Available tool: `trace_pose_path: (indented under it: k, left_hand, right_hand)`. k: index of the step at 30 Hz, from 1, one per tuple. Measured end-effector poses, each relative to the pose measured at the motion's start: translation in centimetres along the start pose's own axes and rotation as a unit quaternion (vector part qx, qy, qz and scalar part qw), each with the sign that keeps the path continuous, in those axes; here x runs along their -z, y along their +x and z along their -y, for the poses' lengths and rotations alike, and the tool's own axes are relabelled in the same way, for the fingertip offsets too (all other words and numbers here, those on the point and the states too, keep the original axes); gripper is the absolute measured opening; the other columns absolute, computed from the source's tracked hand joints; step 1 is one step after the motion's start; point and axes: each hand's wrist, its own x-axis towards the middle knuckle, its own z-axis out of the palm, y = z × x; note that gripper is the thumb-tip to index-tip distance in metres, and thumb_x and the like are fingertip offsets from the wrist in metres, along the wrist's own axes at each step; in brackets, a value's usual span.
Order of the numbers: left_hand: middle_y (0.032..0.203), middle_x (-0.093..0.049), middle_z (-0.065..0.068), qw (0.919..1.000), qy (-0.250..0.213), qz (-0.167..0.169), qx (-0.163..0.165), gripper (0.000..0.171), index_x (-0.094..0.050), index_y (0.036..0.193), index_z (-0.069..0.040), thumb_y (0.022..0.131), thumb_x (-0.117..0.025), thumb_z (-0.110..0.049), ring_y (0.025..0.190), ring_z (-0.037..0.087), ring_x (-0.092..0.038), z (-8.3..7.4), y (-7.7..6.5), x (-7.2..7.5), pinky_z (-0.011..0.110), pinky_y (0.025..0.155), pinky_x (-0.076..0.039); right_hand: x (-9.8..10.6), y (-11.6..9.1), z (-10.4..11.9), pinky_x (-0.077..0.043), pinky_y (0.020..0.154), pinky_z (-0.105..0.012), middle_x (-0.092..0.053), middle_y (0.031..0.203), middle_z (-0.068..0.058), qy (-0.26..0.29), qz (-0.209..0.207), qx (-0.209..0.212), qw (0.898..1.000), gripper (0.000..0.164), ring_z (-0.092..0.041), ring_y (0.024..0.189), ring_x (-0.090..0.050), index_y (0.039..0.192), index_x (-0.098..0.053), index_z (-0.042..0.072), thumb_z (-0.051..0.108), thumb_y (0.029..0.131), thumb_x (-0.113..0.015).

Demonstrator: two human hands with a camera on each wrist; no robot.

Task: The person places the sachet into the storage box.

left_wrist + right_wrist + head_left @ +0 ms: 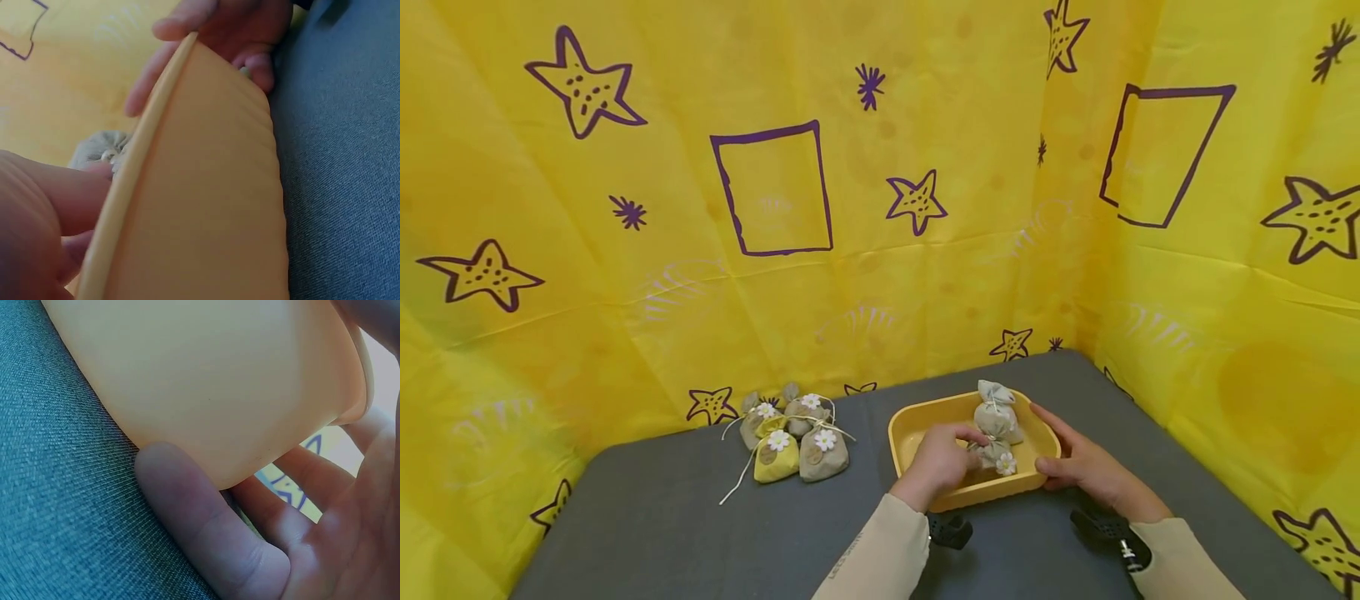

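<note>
A yellow plastic tub rests on the grey tabletop at right of centre. Inside its right half are two grey cloth sachets, tied at the neck: a rear sachet leaning by the far wall and a front sachet with a white daisy. My left hand reaches over the near rim and pinches the front sachet around its tied neck; the left wrist view hides most of this behind the tub wall. At the tub's right end, my right hand grips the wall, thumb at the near corner, fingers low against its outside.
Left of the tub stand several daisy-trimmed sachets in a cluster, a yellow sachet and a grey sachet in front. Their cords trail on the table. A yellow patterned curtain borders the table behind and on the right.
</note>
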Motion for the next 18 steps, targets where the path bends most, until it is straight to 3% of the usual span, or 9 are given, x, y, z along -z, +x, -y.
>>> trace_pose_path:
  k: [5,9,18]
  left_hand:
    - [0.102,-0.066,-0.012,0.9965,0.079,0.001,-0.026,0.023,-0.078,0.095,-0.022,0.081,-0.079,-0.004,0.085,0.012,-0.052,-0.3,0.3,-0.2,0.027,0.072,-0.044]
    - [0.103,-0.065,-0.014,0.9968,0.075,0.008,-0.026,0.023,-0.078,0.097,-0.024,0.081,-0.08,-0.008,0.088,0.01,-0.053,-0.3,0.8,-0.7,0.027,0.077,-0.045]
    - [0.115,-0.065,-0.011,0.9917,0.088,0.072,-0.06,0.038,-0.074,0.116,-0.024,0.08,-0.083,-0.015,0.096,0.007,-0.054,-0.1,1.7,-1.4,0.027,0.087,-0.044]
  right_hand:
    - [0.0,0.1,-0.1,-0.055,0.076,-0.045,-0.012,0.155,-0.029,-0.004,-0.005,-0.006,1.0,0.091,-0.035,0.097,-0.061,0.161,-0.008,0.019,0.023,0.095,-0.07]
    - [0.1,0.0,0.0,-0.055,0.076,-0.045,-0.013,0.154,-0.031,-0.006,-0.002,0.0,1.0,0.092,-0.034,0.097,-0.06,0.161,-0.007,0.017,0.023,0.095,-0.07]
    - [0.0,-0.1,0.1,-0.055,0.074,-0.045,-0.014,0.153,-0.031,0.001,0.003,0.01,1.0,0.093,-0.034,0.096,-0.059,0.162,-0.008,0.018,0.021,0.094,-0.071]
